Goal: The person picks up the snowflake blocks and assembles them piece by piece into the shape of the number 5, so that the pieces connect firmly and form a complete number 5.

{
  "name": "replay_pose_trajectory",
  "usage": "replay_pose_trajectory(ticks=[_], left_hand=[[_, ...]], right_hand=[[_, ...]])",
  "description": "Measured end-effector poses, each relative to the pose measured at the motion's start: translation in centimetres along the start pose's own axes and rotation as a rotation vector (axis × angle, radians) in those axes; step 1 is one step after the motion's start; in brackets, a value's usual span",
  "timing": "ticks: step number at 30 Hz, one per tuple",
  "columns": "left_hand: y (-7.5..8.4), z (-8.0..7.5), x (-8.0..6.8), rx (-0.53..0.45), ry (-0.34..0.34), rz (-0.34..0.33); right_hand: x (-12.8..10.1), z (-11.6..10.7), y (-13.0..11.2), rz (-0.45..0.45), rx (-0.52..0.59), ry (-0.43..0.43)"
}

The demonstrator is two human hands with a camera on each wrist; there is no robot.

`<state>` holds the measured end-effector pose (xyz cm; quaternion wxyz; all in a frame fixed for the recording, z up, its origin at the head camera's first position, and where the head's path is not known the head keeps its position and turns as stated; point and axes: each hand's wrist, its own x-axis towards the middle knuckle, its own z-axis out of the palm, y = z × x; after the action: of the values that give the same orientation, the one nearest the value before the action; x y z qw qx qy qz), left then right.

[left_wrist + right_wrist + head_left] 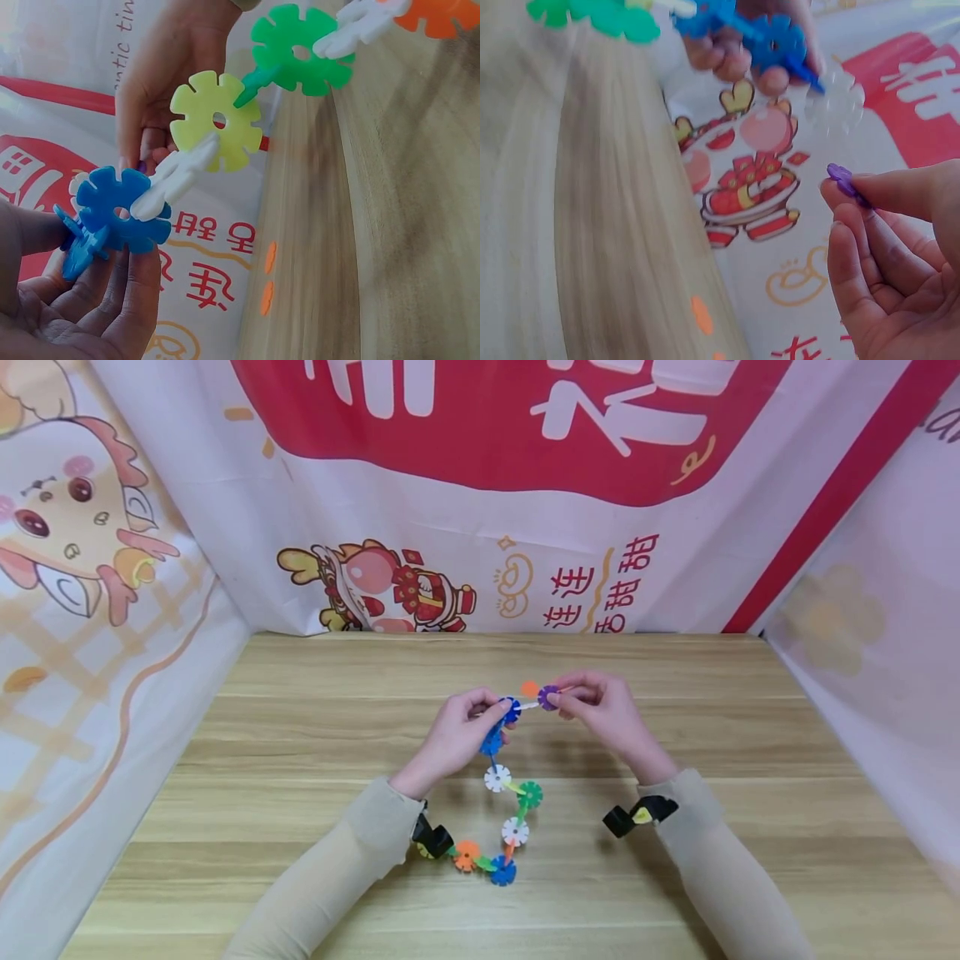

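Observation:
My left hand (459,727) holds the upper end of a chain of slotted plastic snowflake discs. Its fingers pinch the blue discs (120,210) there, and a white disc (836,105) sticks out past them. My right hand (607,714) pinches a purple snowflake disc (847,184) between thumb and fingertips. In the right wrist view a small gap separates the purple disc from the white one. The rest of the chain hangs toward the table, with white, green (530,795), blue (503,870) and orange (467,856) discs. The left wrist strap partly hides its yellow end.
Loose orange discs (702,315) lie on the wooden table (300,718) beyond the hands. Printed cloth (450,510) stands along the back and both sides. A black wrist camera (433,839) sits close to the chain's lower end.

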<state>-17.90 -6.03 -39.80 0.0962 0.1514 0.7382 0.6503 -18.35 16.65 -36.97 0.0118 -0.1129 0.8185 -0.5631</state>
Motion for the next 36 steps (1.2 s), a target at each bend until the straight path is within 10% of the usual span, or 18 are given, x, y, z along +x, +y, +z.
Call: replay_pose_trajectory(ticks=[19, 36], left_hand=[[0.5, 0.0, -0.3, 0.021, -0.025, 0.024], [2.7, 0.1, -1.7, -0.001, -0.018, 0.039]], right_hand=[[-1.4, 0.6, -1.5, -0.054, 0.033, -0.044], [-0.5, 1.0, 1.9, -0.042, 0.118, -0.071]])
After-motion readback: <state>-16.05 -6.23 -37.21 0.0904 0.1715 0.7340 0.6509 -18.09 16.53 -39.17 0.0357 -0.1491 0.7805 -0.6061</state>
